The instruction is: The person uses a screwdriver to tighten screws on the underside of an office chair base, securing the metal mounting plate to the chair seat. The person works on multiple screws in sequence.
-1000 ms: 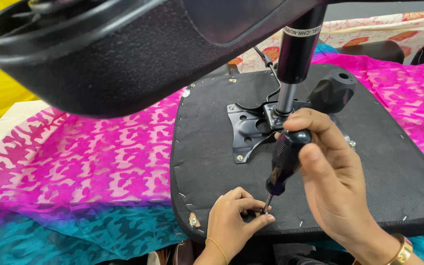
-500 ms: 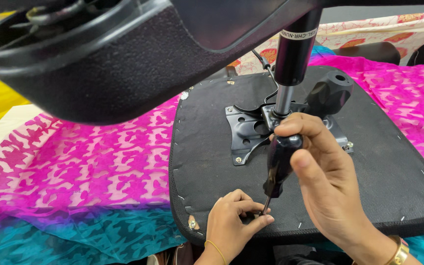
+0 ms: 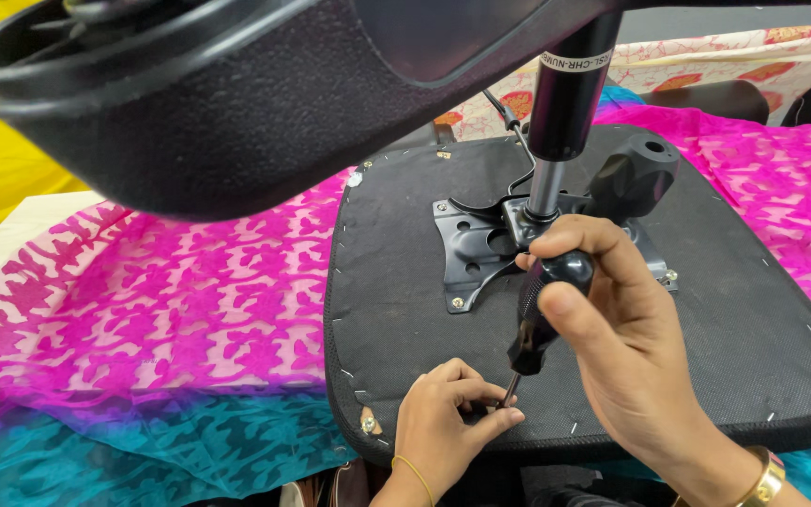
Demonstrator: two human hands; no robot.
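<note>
Gripping the screwdriver [image 3: 542,314], my right hand [image 3: 626,352] wraps its black handle. My left hand [image 3: 448,422] pinches its tip against the seat underside [image 3: 405,282].

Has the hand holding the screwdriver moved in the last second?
No. The right hand keeps the screwdriver just below the metal plate, as before.

My right hand [image 3: 612,329] comes in from the lower right, fingers curled in a closed fist around what it grips, thumb laid flat along the front and pointing up and to the left. The wrist is bent slightly back (a gold bangle sits on it). My left hand [image 3: 448,422] reaches up from the bottom edge, palm down, thumb and first fingers pinched together at their tips. A thin cord circles that wrist. Both hands sit close together, not touching.
</note>
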